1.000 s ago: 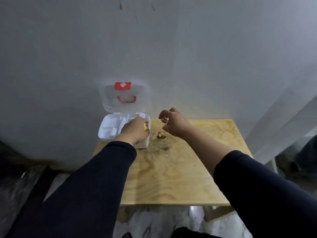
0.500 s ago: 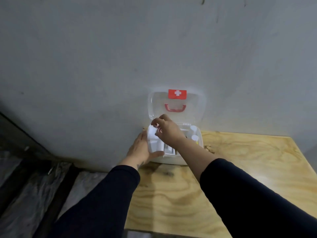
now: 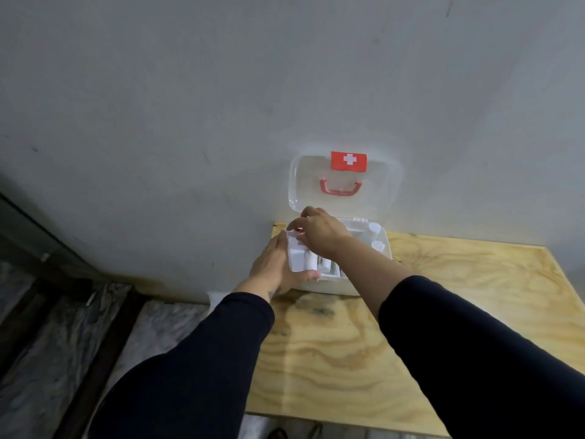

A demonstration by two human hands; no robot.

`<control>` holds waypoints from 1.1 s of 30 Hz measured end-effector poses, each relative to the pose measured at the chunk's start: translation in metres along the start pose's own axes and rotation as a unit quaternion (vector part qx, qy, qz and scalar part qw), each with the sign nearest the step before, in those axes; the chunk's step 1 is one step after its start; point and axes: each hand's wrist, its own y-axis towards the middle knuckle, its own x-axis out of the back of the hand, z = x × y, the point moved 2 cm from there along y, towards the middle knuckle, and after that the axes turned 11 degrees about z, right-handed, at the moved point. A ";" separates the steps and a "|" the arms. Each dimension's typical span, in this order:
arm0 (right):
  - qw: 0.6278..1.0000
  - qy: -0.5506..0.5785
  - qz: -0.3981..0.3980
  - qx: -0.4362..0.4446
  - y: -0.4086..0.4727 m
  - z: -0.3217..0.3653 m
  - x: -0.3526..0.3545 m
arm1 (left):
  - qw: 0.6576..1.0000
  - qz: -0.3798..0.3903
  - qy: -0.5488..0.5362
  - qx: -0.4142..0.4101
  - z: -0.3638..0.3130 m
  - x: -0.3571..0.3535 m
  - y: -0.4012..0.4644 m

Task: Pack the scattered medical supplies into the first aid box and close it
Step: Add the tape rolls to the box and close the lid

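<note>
The white first aid box (image 3: 384, 248) stands open at the table's back left corner. Its clear lid (image 3: 380, 198), with a red cross label and a red handle, leans on the wall. My left hand (image 3: 275, 267) grips the box's left side, thumb along the front edge. My right hand (image 3: 319, 232) hovers over the box's left rear compartment, fingertips pinched on a small item that is mostly hidden. Inside the box lie a white roll (image 3: 308, 261) and two small white bottles (image 3: 376, 239) at the right.
The plywood table (image 3: 443, 296) stretches to the right and toward me, stained dark just in front of the box. A grey wall rises right behind the box. Left of the table is marbled floor (image 3: 63, 327) with dark strips.
The view has swung left, so the box now appears right of centre. My right hand moved from beside the box to over its left compartments. My left hand shifted from the box's front corner to its left side.
</note>
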 end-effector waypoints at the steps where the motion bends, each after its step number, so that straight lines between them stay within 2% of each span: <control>1: 1.000 -0.001 -0.004 -0.003 0.000 0.000 0.000 | 1.000 0.000 0.001 0.001 0.000 0.000 -0.001; 8: 0.997 0.052 -0.045 -0.032 -0.012 -0.008 0.009 | 1.000 -0.002 0.016 0.022 0.006 -0.003 0.007; 13: 0.994 0.033 -0.095 -0.039 -0.033 -0.018 0.028 | 0.998 -0.013 0.059 -0.005 -0.011 0.014 0.000; 16: 0.981 -0.007 -0.194 -0.023 -0.048 -0.026 0.051 | 0.991 -0.075 0.113 -0.010 -0.034 0.042 0.002; 18: 0.957 -0.032 -0.289 -0.023 -0.056 -0.034 0.066 | 0.977 -0.148 0.145 -0.042 -0.054 0.063 0.006; 20: 0.940 -0.049 -0.334 -0.047 -0.060 -0.044 0.079 | 0.967 -0.180 0.162 -0.074 -0.070 0.078 0.013; 27: 0.961 -0.058 -0.240 -0.129 -0.041 -0.067 0.088 | 0.955 -0.167 0.225 -0.099 -0.083 0.090 0.032; 33: 0.938 -0.079 -0.328 -0.083 -0.057 -0.063 0.073 | 0.948 -0.209 0.212 -0.111 -0.078 0.090 0.013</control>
